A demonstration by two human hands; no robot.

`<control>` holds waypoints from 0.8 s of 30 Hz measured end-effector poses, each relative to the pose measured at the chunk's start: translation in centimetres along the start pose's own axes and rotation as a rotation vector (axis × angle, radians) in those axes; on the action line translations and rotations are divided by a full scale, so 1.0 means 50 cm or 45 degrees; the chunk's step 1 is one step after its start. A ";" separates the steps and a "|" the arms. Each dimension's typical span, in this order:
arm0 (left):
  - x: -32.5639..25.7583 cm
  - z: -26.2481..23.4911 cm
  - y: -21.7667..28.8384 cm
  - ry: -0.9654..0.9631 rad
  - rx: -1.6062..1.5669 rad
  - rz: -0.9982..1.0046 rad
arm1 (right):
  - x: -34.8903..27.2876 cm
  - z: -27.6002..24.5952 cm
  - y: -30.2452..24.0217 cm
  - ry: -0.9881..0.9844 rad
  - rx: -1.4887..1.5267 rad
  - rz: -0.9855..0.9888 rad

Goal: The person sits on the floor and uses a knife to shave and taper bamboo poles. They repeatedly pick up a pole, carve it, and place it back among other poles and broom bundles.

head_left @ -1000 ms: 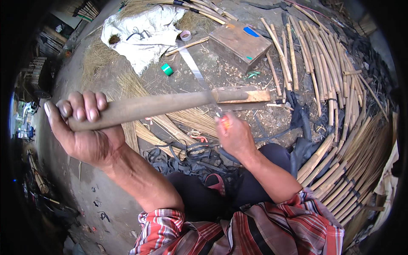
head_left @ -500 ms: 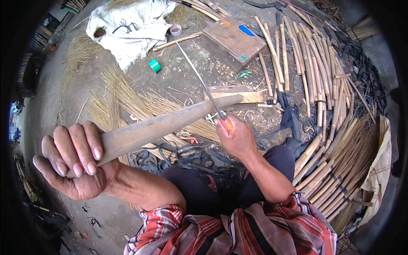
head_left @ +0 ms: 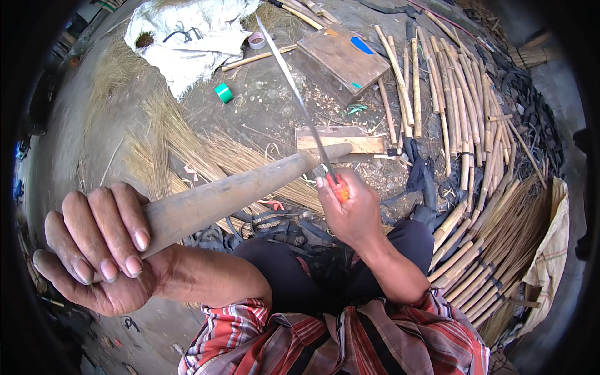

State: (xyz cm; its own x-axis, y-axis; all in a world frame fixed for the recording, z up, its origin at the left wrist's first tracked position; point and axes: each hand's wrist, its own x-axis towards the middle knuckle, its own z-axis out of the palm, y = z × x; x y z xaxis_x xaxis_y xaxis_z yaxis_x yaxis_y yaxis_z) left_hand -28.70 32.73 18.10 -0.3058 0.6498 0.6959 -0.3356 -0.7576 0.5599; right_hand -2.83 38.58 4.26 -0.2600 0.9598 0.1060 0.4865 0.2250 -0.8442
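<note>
My left hand (head_left: 103,250) is wrapped around the near end of a thick, greyish bamboo pole (head_left: 231,198). The pole slants up to the right, across and above my lap. My right hand (head_left: 352,206) grips the red-orange handle of a handsaw (head_left: 294,89), with the thumb along its side. The saw's long, tapering blade points away and to the left, crossing the pole near its far end. A pale mark rings the bamboo beside the blade. Teeth are too fine to make out. Just beyond the pole's far end lies a split wooden block (head_left: 340,140).
Loose straw-like sticks (head_left: 181,140) lie under the pole. Farther off are a green tape roll (head_left: 224,93), a white sack (head_left: 187,44) and a wooden box (head_left: 342,59). Many bamboo lengths (head_left: 459,94) and stick brooms (head_left: 506,225) line the right side. Black rubber strips (head_left: 281,226) lie by my knees.
The saw has slid forward across the pole, its tip reaching farther away. My left hand and its end of the pole have shifted slightly left and nearer.
</note>
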 end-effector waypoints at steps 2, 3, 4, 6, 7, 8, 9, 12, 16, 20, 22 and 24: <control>-0.001 0.008 -0.001 0.014 0.016 0.007 | -0.002 -0.004 0.005 0.136 0.090 -0.234; -0.003 0.014 -0.004 0.026 0.026 0.016 | -0.002 -0.006 0.009 0.116 0.065 -0.170; -0.003 0.020 -0.002 0.055 0.048 0.028 | 0.000 -0.007 0.013 0.064 0.006 -0.139; 0.000 0.031 0.001 -0.047 0.015 0.012 | 0.004 -0.008 0.022 -0.102 -0.192 0.235; 0.001 0.036 -0.001 -0.101 0.001 0.013 | 0.005 -0.010 0.026 -0.088 -0.129 0.171; 0.000 0.041 -0.005 -0.092 0.022 -0.004 | 0.006 -0.013 0.030 -0.097 -0.096 0.193; 0.001 0.044 -0.010 -0.084 0.042 -0.016 | 0.004 -0.017 0.033 -0.132 -0.095 0.313; 0.001 0.056 -0.022 -0.074 0.071 -0.002 | -0.008 -0.033 0.043 -0.023 0.032 0.007; 0.003 0.071 -0.026 -0.096 0.044 -0.013 | 0.000 -0.038 0.081 -0.062 -0.074 0.097; 0.012 0.065 -0.025 -0.050 -0.040 -0.038 | 0.023 -0.036 0.130 -0.068 -0.229 0.425; 0.004 0.057 -0.031 0.075 -0.154 -0.017 | 0.017 -0.035 0.145 -0.122 -0.222 0.519; 0.003 0.044 -0.034 0.205 -0.042 0.005 | 0.006 -0.029 0.158 -0.091 -0.073 0.250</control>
State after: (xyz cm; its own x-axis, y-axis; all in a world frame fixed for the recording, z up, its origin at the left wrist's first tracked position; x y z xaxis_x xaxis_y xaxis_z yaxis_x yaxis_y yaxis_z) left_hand -26.20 33.98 18.22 -0.4453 0.6501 0.6157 -0.3622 -0.7596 0.5402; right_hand 2.13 40.90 -1.65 -0.2130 0.9723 -0.0966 0.5799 0.0462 -0.8134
